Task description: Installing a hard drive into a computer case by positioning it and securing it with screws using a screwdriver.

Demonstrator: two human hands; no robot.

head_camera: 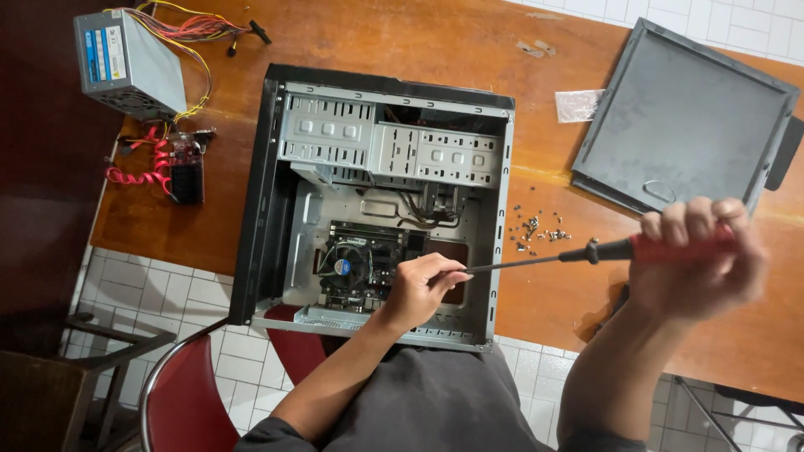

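Open computer case (276,209) on the table (469,50): right hand (699,255) grips the red-handled screwdriver (586,251), left hand (419,289) pinches its tip above the motherboard (368,259); a slip could gouge the board.

Operator: two bare hands, no gloves. left hand (419,289) and right hand (699,255) both uncovered, no rings, watch or wristband visible. Forearms bare up to the elbows. Dark grey short-sleeve shirt (427,402), plain fabric, no print seen; sleeve hems (268,435) just show at frame bottom. Right hand motion-blurred.
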